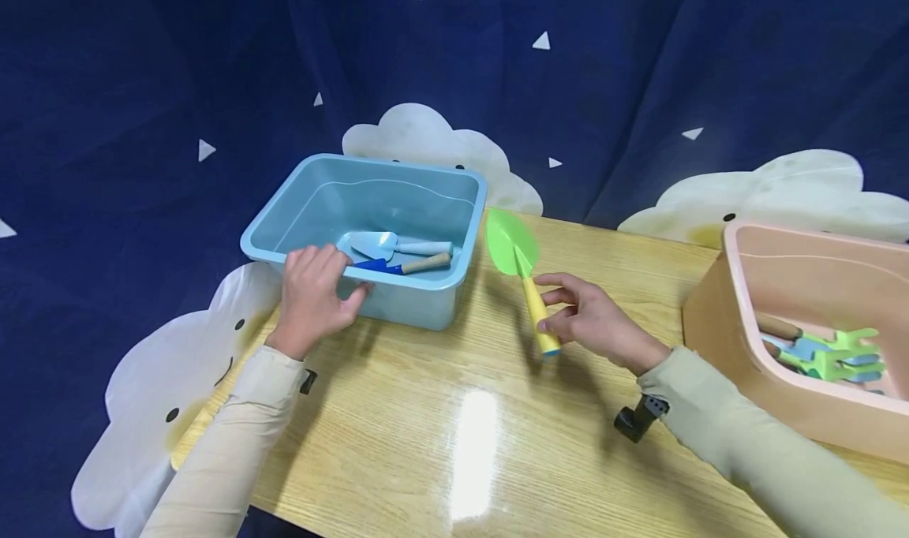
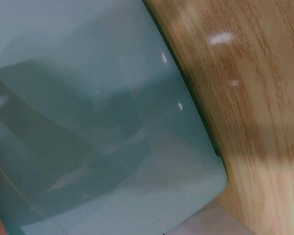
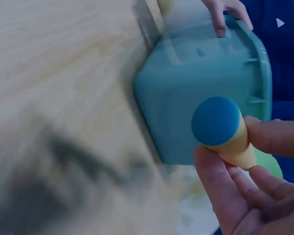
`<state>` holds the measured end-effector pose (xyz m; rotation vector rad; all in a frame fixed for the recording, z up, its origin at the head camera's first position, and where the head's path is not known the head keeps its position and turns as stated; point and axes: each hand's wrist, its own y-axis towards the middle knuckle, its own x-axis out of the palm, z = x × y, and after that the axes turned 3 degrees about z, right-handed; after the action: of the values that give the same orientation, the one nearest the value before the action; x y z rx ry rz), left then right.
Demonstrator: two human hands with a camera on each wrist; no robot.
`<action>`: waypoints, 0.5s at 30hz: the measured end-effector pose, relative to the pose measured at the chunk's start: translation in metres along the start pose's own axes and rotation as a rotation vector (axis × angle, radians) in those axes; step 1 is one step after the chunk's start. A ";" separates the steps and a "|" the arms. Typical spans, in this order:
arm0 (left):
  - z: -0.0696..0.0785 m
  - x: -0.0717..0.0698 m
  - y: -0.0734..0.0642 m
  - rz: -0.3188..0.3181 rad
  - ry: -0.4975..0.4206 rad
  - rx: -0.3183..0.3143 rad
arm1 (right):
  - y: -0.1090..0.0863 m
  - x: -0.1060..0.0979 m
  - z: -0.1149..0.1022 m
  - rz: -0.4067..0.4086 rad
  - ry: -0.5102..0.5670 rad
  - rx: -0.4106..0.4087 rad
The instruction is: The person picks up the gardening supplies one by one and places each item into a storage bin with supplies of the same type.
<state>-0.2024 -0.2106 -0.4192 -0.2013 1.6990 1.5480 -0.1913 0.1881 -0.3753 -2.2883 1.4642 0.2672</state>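
Observation:
My right hand [image 1: 596, 321] pinches the yellow handle of a toy trowel [image 1: 513, 242] with a green blade, held above the table with the blade pointing away. In the right wrist view, the handle's blue end [image 3: 215, 121] faces the camera between thumb and fingers. With its fingers over the near rim and its thumb outside, my left hand [image 1: 316, 293] grips a blue bin [image 1: 398, 301]. Inside that bin lie a light blue trowel [image 1: 426, 248] and a dark blue tool with a wooden handle [image 1: 426, 263], its head partly hidden by the rim. The bin's wall [image 2: 112, 122] fills most of the left wrist view.
A pink bin [image 1: 717, 309] stands at the right, holding several small tools, among them green forks [image 1: 838, 356] and wooden handles. Both bins rest on a wooden table [image 1: 398, 427]. A dark blue curtain [image 1: 454, 41] with clouds hangs behind.

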 end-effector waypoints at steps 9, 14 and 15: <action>0.001 -0.002 0.001 -0.016 0.006 0.002 | -0.017 -0.030 -0.035 0.050 -0.215 -0.106; 0.001 -0.001 0.000 -0.014 0.007 0.000 | -0.017 -0.038 -0.048 0.076 -0.297 -0.180; 0.001 -0.001 0.000 -0.014 0.007 0.000 | -0.016 -0.040 -0.051 0.080 -0.316 -0.189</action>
<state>-0.2014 -0.2105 -0.4181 -0.2189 1.6993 1.5385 -0.1965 0.2046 -0.3112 -2.2040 1.4159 0.7821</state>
